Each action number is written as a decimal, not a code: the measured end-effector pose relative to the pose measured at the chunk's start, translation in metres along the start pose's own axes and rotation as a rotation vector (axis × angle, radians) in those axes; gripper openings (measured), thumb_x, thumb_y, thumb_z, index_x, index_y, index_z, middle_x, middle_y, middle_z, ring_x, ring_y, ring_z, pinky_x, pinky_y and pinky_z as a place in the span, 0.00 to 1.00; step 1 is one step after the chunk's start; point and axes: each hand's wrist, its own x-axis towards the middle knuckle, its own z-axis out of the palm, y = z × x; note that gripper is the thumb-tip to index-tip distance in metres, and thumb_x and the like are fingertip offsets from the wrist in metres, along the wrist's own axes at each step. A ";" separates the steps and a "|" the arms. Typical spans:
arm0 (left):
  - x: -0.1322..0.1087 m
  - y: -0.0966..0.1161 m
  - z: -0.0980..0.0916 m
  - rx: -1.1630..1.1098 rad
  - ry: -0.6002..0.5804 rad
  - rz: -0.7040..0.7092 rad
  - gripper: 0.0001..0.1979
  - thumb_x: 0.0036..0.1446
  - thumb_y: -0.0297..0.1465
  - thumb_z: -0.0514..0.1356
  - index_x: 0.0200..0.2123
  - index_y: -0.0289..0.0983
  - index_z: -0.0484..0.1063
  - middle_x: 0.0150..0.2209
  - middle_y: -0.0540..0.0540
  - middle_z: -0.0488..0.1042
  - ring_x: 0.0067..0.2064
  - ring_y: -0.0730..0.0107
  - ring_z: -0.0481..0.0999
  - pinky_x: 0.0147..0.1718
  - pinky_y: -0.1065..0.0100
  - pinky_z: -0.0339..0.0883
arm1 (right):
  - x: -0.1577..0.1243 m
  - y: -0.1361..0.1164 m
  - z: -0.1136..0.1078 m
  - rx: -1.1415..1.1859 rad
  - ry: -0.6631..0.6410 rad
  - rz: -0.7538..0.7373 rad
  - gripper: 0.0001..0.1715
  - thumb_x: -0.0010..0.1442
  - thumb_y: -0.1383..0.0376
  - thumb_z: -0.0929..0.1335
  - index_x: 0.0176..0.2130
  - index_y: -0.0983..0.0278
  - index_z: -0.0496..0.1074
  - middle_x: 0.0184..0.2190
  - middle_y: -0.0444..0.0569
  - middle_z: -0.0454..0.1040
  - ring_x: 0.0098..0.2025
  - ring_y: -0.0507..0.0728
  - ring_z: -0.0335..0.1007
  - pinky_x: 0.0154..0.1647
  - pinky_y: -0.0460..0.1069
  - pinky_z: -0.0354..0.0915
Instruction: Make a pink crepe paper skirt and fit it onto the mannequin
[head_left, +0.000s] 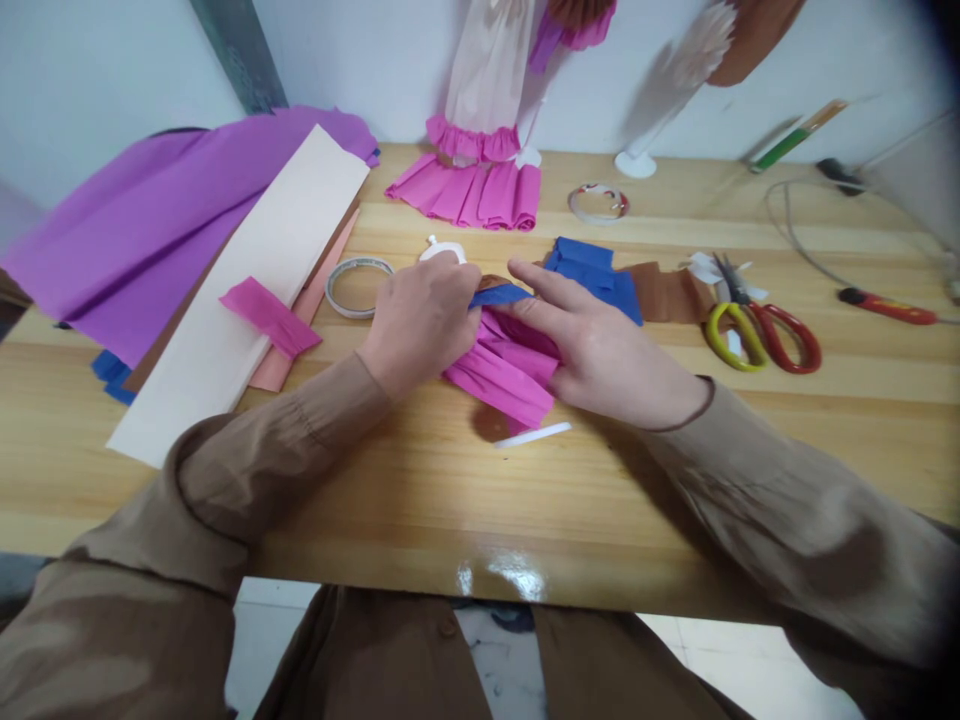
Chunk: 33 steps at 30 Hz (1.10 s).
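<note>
My left hand (pixel 421 322) is closed, its fingers pinching the top of a small paper figure (pixel 504 370) lying on the wooden table (pixel 525 500). The figure has a pleated pink crepe skirt and a blue paper strip (pixel 501 295) around its top. My right hand (pixel 592 345) rests on the skirt's right side with the forefinger stretched along the blue strip. A white flat base (pixel 534 435) sticks out below the skirt.
A tape roll (pixel 357 286) lies left of my hands, beside cream (pixel 247 290), pink (pixel 268 316) and purple (pixel 150 230) paper sheets. Blue paper pieces (pixel 592 275), brown paper (pixel 671 292) and yellow-red scissors (pixel 757 335) lie to the right. Dressed paper dolls (pixel 480 150) stand at the back.
</note>
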 end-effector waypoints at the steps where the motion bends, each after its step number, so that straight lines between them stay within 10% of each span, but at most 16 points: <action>1: 0.000 0.000 0.001 0.002 0.004 0.007 0.14 0.63 0.32 0.51 0.40 0.38 0.76 0.40 0.42 0.77 0.40 0.58 0.76 0.34 0.61 0.64 | 0.000 0.001 0.000 0.009 -0.001 0.001 0.27 0.59 0.66 0.66 0.59 0.59 0.68 0.67 0.58 0.59 0.67 0.69 0.57 0.62 0.67 0.63; 33: 0.003 0.002 0.018 -0.033 0.057 0.027 0.12 0.62 0.28 0.50 0.40 0.38 0.73 0.42 0.40 0.76 0.40 0.58 0.76 0.34 0.61 0.63 | 0.000 0.006 0.008 0.071 -0.010 -0.038 0.22 0.60 0.64 0.67 0.54 0.64 0.71 0.64 0.63 0.62 0.67 0.67 0.57 0.63 0.65 0.62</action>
